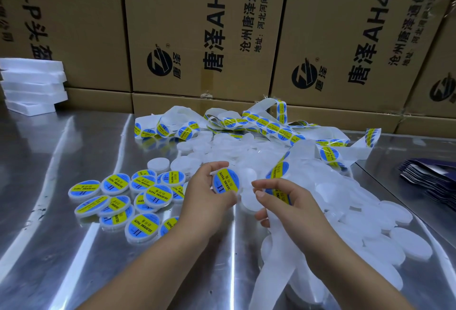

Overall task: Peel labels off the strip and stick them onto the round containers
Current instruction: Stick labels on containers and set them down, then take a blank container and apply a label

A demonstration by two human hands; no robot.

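Centre of frame: a round white container [225, 181] bearing a blue circular label with a yellow band printed "SOLDERING PASTE", tilted with its labelled face toward the camera. The left hand [204, 196] grips it by the rim, thumb above and fingers curled beneath. Just to its right, the right hand [291, 208] holds the label strip [278, 173], fingers curled round the white backing, which trails toward the lower edge. The thumb appears to rest at the edge of a label, though this is partly hidden. The two hands are near each other but apart.

Left of centre: labelled containers [118, 198] clustered on the metal table [61, 235]. Right: a heap of plain white containers [370, 225]. Top: cardboard boxes [197, 25]. Upper left: stacked white foam slabs [32, 85].
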